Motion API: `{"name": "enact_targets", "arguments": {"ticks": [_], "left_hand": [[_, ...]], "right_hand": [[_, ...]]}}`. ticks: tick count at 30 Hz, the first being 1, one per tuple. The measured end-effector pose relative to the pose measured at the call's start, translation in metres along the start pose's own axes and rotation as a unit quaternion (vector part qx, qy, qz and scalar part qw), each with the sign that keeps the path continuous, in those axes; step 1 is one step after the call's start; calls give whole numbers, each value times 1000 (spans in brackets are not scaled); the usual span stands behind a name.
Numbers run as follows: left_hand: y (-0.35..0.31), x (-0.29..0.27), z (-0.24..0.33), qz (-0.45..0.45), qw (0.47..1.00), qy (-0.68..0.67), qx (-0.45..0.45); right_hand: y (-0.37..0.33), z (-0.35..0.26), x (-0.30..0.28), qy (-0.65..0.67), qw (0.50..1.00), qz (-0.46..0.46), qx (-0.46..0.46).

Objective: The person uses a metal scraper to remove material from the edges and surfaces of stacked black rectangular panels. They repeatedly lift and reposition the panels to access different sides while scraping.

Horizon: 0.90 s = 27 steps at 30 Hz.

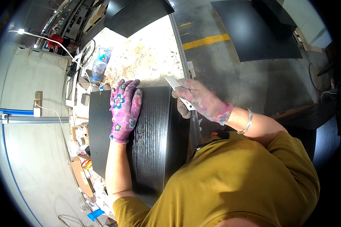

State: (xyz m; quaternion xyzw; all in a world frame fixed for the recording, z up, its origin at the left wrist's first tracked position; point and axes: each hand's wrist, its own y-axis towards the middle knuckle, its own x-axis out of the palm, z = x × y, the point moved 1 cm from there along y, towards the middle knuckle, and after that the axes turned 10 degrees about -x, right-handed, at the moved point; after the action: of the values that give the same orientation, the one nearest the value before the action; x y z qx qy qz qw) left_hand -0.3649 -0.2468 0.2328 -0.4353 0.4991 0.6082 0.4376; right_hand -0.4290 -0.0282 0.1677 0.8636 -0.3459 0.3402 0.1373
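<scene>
My left hand point(125, 109), in a purple flowered work glove, lies flat on the black wood-grain board point(149, 132) in front of me. Its fingers are stretched out, pointing away from me. Just past the board's right edge, my right hand point(202, 99), in a matching, dirtier glove, is closed around a flat pale blade point(172, 82). One end of the blade, with fine lines across it, sticks out beyond the fingers. The other end shows below the palm and has a small hole.
Beyond the board is a worn, stained worktable point(147, 53) with black panels point(136, 15) at its far end. A plastic bottle point(100, 62), cables and clutter line the left side. To the right, a large black panel point(254, 34) lies over the grey floor point(212, 68).
</scene>
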Motion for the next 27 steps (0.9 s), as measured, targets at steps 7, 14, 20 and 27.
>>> {"name": "enact_targets", "arguments": {"ticks": [7,14,20,27], "left_hand": [[-1,-4,4,17,1000,21,0],[3,1,-1,19,1000,-12,3],[-1,-1,0,19,1000,-8,10],[4,-2,2,12,1000,-23,6]], "right_hand": [[6,-6,0,-78,996,-27,14],[0,22,-34,-29,991,109,69],[8,0,-6,-110,993,-47,14],[5,7,-19,-145,988,31,40]]}}
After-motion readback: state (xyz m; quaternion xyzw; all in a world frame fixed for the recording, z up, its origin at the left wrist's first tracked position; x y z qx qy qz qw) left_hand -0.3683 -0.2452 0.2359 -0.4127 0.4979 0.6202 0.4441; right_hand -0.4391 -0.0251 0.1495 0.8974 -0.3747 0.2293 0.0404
